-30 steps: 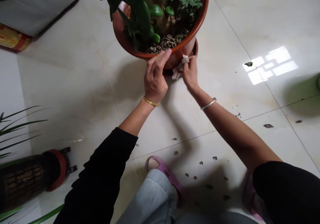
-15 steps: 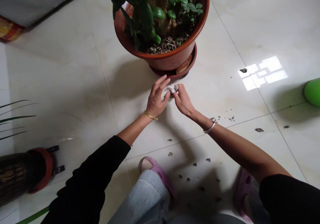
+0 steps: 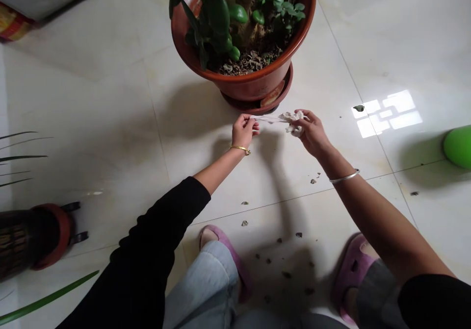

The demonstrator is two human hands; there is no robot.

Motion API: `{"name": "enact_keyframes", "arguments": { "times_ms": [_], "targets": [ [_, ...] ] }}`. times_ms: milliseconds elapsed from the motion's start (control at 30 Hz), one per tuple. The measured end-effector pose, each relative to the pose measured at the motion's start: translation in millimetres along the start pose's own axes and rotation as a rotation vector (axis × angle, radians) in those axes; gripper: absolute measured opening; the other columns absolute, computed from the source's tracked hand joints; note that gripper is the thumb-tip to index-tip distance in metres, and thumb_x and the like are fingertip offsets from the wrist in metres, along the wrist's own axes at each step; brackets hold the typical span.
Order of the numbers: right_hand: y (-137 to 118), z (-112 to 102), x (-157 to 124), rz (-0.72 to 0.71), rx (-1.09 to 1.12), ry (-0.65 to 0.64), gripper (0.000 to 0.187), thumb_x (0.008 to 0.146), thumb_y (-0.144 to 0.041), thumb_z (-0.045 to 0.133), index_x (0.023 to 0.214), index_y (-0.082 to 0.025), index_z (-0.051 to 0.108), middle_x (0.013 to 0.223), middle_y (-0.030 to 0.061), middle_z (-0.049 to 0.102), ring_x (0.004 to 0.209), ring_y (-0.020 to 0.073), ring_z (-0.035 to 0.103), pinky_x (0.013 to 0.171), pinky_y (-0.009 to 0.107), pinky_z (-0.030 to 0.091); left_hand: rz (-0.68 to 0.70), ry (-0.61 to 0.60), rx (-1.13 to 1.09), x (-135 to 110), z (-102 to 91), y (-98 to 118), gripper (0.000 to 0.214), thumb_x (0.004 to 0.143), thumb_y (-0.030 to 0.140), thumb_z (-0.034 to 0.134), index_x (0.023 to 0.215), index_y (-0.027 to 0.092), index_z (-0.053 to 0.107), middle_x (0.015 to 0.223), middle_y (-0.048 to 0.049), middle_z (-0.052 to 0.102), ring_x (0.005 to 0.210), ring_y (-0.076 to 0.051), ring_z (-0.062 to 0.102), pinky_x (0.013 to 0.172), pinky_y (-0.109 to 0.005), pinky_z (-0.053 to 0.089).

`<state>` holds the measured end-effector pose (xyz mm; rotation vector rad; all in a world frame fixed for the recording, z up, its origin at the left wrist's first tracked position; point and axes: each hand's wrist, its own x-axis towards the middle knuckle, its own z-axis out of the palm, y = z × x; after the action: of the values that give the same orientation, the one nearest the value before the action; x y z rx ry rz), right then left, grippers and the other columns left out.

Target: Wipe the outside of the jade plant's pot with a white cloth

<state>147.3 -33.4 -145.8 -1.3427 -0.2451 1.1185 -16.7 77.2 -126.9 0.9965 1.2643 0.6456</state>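
While looking down on pale glossy floor tiles (image 3: 91, 98) crossed by thin grout lines: a large jade plant (image 3: 217, 17) at top centre, in a reddish-brown pot (image 3: 235, 81) on a matching saucer (image 3: 253, 107), with dried leaf litter over the soil. Far right, a patch of window light (image 3: 386, 113) on the tiles and a green ball (image 3: 458, 146) cut off by the frame edge. Far left, a dark cylinder with a red rim (image 3: 22, 240) and long thin leaves (image 3: 47, 299) reaching in. Closer to the body, a light denim trouser leg (image 3: 200, 285), pink slippers (image 3: 353, 270) and dark leaf bits (image 3: 245, 223) scattered over the floor below the arms.

Just in front of the saucer, between both hands, a crumpled white rag (image 3: 290, 120) — long axis running sideways across the view, drawn thin toward the left and bunched at the right, dingy in its folds. Left hand (image 3: 243, 132) closed in a pinch on the thin end, a gold bangle (image 3: 240, 149) at the wrist, a black sleeve (image 3: 147, 240) higher up the arm. Right hand (image 3: 311, 133) curled around the bunched end — fingers folded over it, a silver bangle (image 3: 344, 176) farther up the forearm.
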Motion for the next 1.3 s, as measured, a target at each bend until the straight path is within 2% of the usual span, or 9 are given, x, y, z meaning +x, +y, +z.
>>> {"name": "enact_keyframes", "arguments": {
  "times_ms": [133,333,433,567,833,967,1067,1200,1300],
  "targets": [
    [-11.7,-18.6,5.2,0.050,0.057,0.030,0.045,0.060,-0.027,0.088,0.098,-0.028,0.063,0.088,-0.0012,0.069,0.073,0.0140,0.065,0.067,0.030,0.057,-0.015,0.093,-0.078,3.9,5.0,-5.7,0.016,0.091,0.018,0.065,0.080,0.022,0.054,0.074,0.0050,0.060,0.060,-0.007,0.059,0.056,-0.016,0.046],
    [-21.0,-35.4,-4.1,0.047,-0.085,-0.152,0.039,0.063,-0.034,0.094,0.093,-0.024,0.072,0.084,-0.0001,0.070,0.075,0.0144,0.063,0.065,0.031,0.055,-0.046,0.111,-0.283,6.0,3.2,-1.2,0.016,0.096,0.027,0.061,0.089,0.025,0.047,0.084,0.0032,0.063,0.075,-0.011,0.068,0.076,-0.025,0.057],
    [-21.1,-34.4,-6.8,0.003,-0.020,-0.137,0.036,0.064,-0.033,0.093,0.092,-0.026,0.071,0.082,-0.0025,0.068,0.075,0.0128,0.061,0.068,0.029,0.055,-0.103,0.127,-0.291,5.4,4.2,0.4,0.015,0.100,0.025,0.056,0.089,0.025,0.045,0.076,0.0051,0.059,0.065,-0.009,0.062,0.064,-0.019,0.051],
    [-14.9,-23.3,-6.7,-0.047,0.069,-0.080,0.042,0.061,-0.032,0.093,0.093,-0.030,0.065,0.078,-0.0062,0.063,0.066,0.0106,0.055,0.059,0.024,0.048,-0.031,0.188,-0.199,5.0,6.5,-2.7,0.025,0.100,0.024,0.062,0.081,0.024,0.046,0.067,0.0075,0.046,0.057,-0.007,0.050,0.056,-0.015,0.040],
    [-5.1,-4.2,-17.5,0.093,0.060,-0.210,0.061,0.078,-0.087,0.062,0.103,-0.031,0.064,0.104,0.0051,0.074,0.102,0.0271,0.072,0.079,0.043,0.061,0.088,0.066,-0.194,4.8,-7.9,4.1,0.028,0.100,0.049,0.067,0.092,0.023,0.062,0.089,0.0011,0.068,0.090,-0.013,0.070,0.083,-0.021,0.055],
    [-11.4,-10.0,-24.5,0.122,0.113,-0.295,0.050,0.071,-0.056,0.089,0.111,-0.032,0.070,0.115,0.0008,0.076,0.100,0.0220,0.072,0.085,0.039,0.063,-0.023,-0.071,-0.202,-0.9,-17.9,11.3,0.047,0.101,0.066,0.054,0.104,0.021,0.069,0.105,-0.0083,0.077,0.108,-0.023,0.075,0.096,-0.035,0.060],
    [-15.4,-19.1,-23.4,0.183,0.104,-0.303,0.048,0.067,-0.027,0.090,0.113,-0.029,0.075,0.112,-0.0009,0.077,0.090,0.0158,0.070,0.081,0.030,0.063,-0.100,-0.221,-0.168,-5.6,-26.5,17.6,0.056,0.100,0.072,0.049,0.111,0.021,0.070,0.106,-0.0118,0.079,0.117,-0.029,0.074,0.100,-0.043,0.061],
    [-17.7,-34.3,-17.6,0.242,0.096,-0.311,0.041,0.074,-0.020,0.084,0.114,-0.027,0.078,0.105,-0.0002,0.077,0.082,0.0127,0.069,0.073,0.027,0.064,-0.053,-0.344,-0.127,-7.2,-38.3,26.8,0.056,0.100,0.070,0.047,0.120,0.023,0.069,0.107,-0.0120,0.080,0.122,-0.031,0.073,0.103,-0.046,0.060],
    [-18.6,-45.8,-13.5,0.255,0.070,-0.285,0.036,0.077,-0.022,0.084,0.112,-0.025,0.078,0.102,0.0019,0.077,0.087,0.0150,0.072,0.080,0.031,0.067,-0.021,-0.375,-0.120,-6.4,-44.7,33.2,0.056,0.102,0.068,0.045,0.126,0.023,0.068,0.112,-0.0122,0.080,0.124,-0.030,0.073,0.104,-0.047,0.059]
  ]
}}
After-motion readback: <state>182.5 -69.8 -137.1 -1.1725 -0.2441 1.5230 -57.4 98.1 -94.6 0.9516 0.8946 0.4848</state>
